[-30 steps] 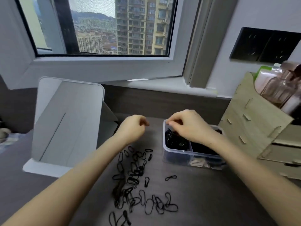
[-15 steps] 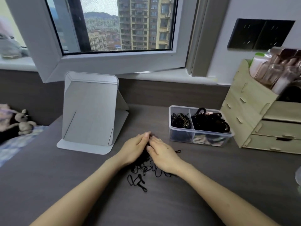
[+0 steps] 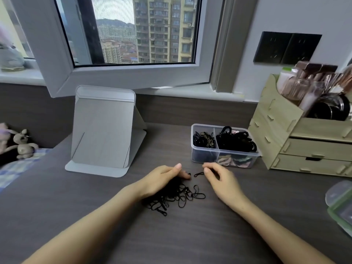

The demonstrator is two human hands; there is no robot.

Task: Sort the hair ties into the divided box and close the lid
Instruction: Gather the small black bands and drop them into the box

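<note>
Hands parted since half a second back, when they met over the ties; now a gap shows between them. Box [image 3: 224, 162]: clear plastic, lid off, stands on the desk [image 3: 266, 216] well beyond the hands, just beside the organizer [image 3: 282, 141]. Its left compartment holds thin black ties, a few with gold bits. Its right compartment is heaped with thick black ties rising above the rim. Through the front wall, low on the right, pale pink, beige and green ones show. Organizer: wooden, drawers shut, top bin crowded with bottles and brushes, blurred. Plastic piece [image 3: 339, 195], clear with a green rim, lies at the right edge, cut off by the frame; cannot tell if it is the lid. Loose ties [image 3: 179, 196], thin and black, lie bunched in a pile on the desk between the forearms. Left hand [image 3: 162, 181] rests flat on the pile's far left part, fingers nearly straight and together, tips down by the ties. One stray tie [image 3: 199, 174] lies apart, between the two hands. Right hand [image 3: 219, 180] sits just right of it, fingers loosely curled, tips by the tie's end. Motion blur; cannot tell whether it touches or pinches the tie.
</note>
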